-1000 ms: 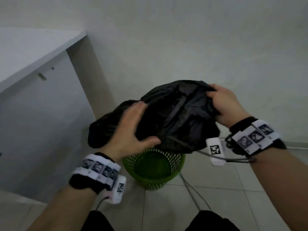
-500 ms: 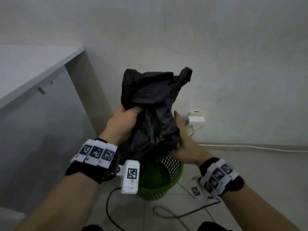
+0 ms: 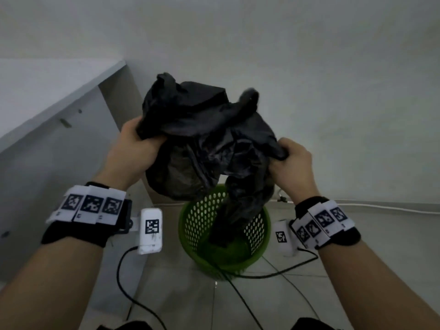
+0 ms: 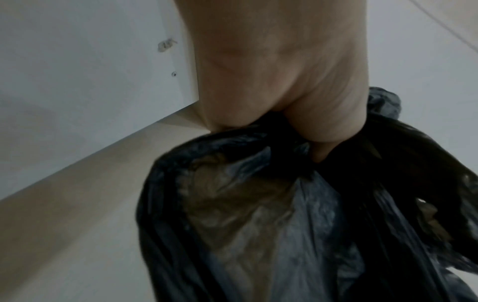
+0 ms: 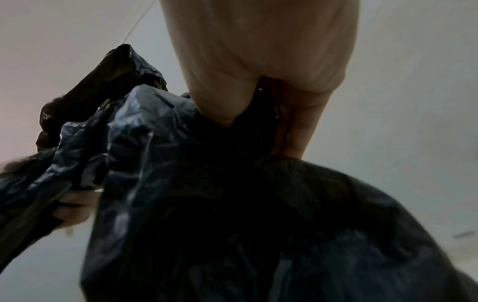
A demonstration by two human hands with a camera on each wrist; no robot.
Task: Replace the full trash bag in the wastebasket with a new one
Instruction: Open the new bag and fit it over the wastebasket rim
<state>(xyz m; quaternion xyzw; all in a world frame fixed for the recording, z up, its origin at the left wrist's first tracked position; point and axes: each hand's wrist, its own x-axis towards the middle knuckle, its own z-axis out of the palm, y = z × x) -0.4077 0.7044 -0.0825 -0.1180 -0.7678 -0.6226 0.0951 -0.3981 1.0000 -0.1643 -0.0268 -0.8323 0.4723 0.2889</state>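
I had the bag (image 3: 209, 144) bunched up between my two hands, above the bin (image 3: 259, 244), and it was nowhere near seated. My left hand (image 3: 133, 151) had its fingers curled round a wad of plastic at the bag's left edge; my right hand (image 3: 290, 163) pinched another fold at the right edge, thumb over the top, fingers tucked under. From the wrist views I could not tell whether either grip held one layer of the mouth or several crumpled together, and that was my main worry: if each hand had caught both walls, pulling apart would only stretch a closed bag rather than open it. Two loose ends stuck up beyond my fingertips, and a long tail hung down below my knuckles into the bin, its end near the green bottom. That tail seemed likely to fold under itself, so the bag would sit twisted and shallow. The film looked thin and slippery, so a hard tug between my hands might tear it or slide it out of the weaker pinch, probably the right one. The bin looked light, with holes all round its wall; I judged that dragging plastic over its rim could tip or shove it. A cable (image 3: 133, 294) ran across the floor below my wrists and under the bin's near edge, and a snag there could pull things askew.
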